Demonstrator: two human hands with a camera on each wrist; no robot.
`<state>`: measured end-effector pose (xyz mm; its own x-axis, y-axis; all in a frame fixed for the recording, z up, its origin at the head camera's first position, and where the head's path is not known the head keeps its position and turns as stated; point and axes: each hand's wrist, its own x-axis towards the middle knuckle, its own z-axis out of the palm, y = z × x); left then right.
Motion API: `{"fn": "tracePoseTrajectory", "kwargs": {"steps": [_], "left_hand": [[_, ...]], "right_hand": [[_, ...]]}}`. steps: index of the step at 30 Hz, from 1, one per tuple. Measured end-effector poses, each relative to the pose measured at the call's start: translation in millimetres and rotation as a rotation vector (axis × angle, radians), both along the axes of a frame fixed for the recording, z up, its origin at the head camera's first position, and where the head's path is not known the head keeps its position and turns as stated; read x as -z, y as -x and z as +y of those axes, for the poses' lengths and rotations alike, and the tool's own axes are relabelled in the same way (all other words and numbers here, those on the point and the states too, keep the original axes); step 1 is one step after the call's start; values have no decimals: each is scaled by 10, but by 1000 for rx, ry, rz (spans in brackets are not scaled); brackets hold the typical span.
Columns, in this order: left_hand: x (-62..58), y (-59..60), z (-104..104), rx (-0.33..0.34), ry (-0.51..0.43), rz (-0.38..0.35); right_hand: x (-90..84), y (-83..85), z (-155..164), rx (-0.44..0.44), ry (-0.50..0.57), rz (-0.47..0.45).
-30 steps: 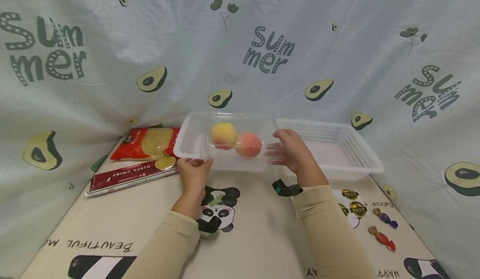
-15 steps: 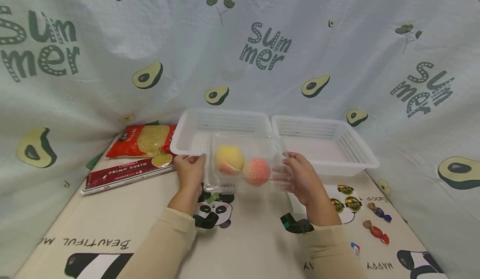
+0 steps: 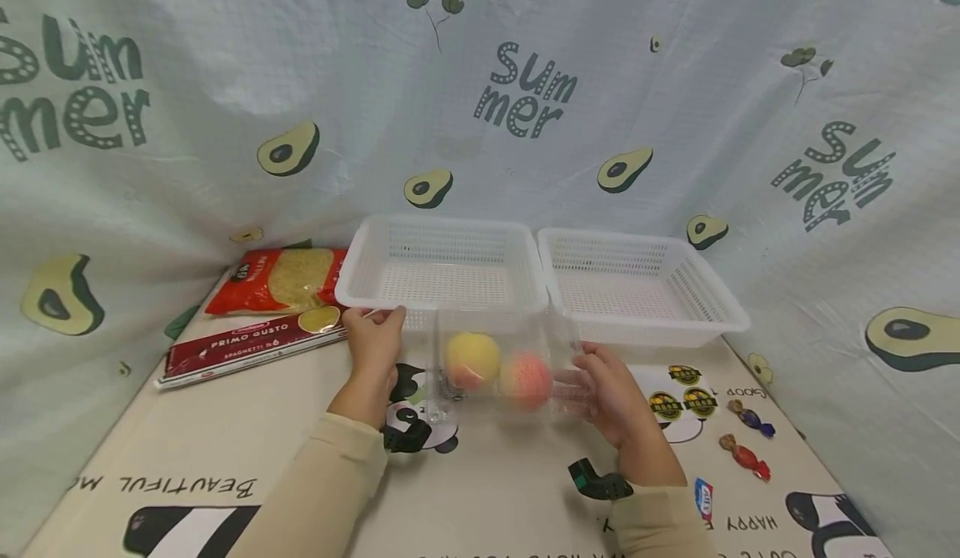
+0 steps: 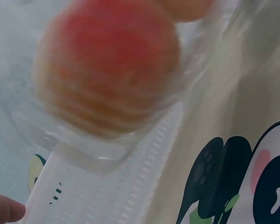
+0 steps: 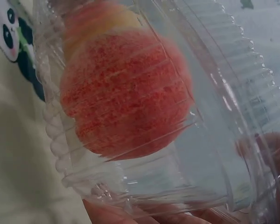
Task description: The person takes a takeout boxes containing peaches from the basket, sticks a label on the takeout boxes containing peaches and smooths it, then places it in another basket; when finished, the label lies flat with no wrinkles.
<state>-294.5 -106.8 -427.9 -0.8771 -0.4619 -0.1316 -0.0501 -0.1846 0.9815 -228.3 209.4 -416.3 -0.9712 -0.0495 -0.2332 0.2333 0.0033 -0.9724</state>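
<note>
A clear plastic box (image 3: 491,406) is in my right hand (image 3: 626,404), which grips its right end. Through the plastic I see a yellow peach (image 3: 472,360) and a redder peach (image 3: 526,379) side by side. In the right wrist view, fingers (image 5: 114,213) lie under the end of the box and the thumb is at the far side. My left hand (image 3: 371,354) pinches the near rim of the left white basket (image 3: 442,299), by its left corner. In the left wrist view, a fingertip (image 4: 7,207) shows right at the basket's edge, with a blurred peach (image 4: 107,65) overhead.
A second white basket (image 3: 652,324) stands to the right of the first. At the left lie a red pasta bag (image 3: 277,281) and a spaghetti pack (image 3: 251,348). Candies in red (image 3: 745,458) and purple (image 3: 752,419) wrappers are at the right, with a small blue-and-red packet (image 3: 703,498).
My right hand has brought the plastic box with the peaches back toward me and slightly right, off the left basket. The left hand stays at the basket's rim.
</note>
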Motion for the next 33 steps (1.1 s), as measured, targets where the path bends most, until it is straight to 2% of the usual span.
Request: {"fn": "tracePoseTrajectory", "kwargs": {"steps": [5, 17, 24, 33], "left_hand": [[-15, -2, -11, 8, 1, -15], [-38, -28, -20, 26, 13, -24], [-38, -30, -19, 34, 8, -32], [-46, -17, -30, 34, 16, -47]], "right_hand": [[109, -11, 39, 4, -13, 1], [242, 28, 57, 48, -140, -25], [228, 25, 44, 49, -124, -38], [161, -8, 45, 19, -157, -39]]}}
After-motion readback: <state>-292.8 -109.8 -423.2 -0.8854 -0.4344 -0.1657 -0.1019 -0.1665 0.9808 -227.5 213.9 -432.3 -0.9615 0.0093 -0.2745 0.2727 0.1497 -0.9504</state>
